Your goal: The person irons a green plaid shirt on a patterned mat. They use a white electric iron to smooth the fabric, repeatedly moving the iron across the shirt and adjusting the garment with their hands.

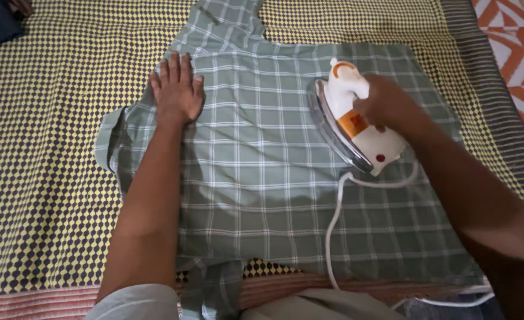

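A yellow-and-black checked bedspread (42,178) carries a soft green plaid cotton shirt (262,178), spread flat at centre frame. The left hand (178,90), at ten o'clock, lies open and flat, pinning the limp, easily creased cloth. At two o'clock the right hand (386,104) is closed around the handle of a white-and-orange electric iron (356,121), likely hefty, hot-soled, best held there; its white cord (339,225) trails toward six o'clock.
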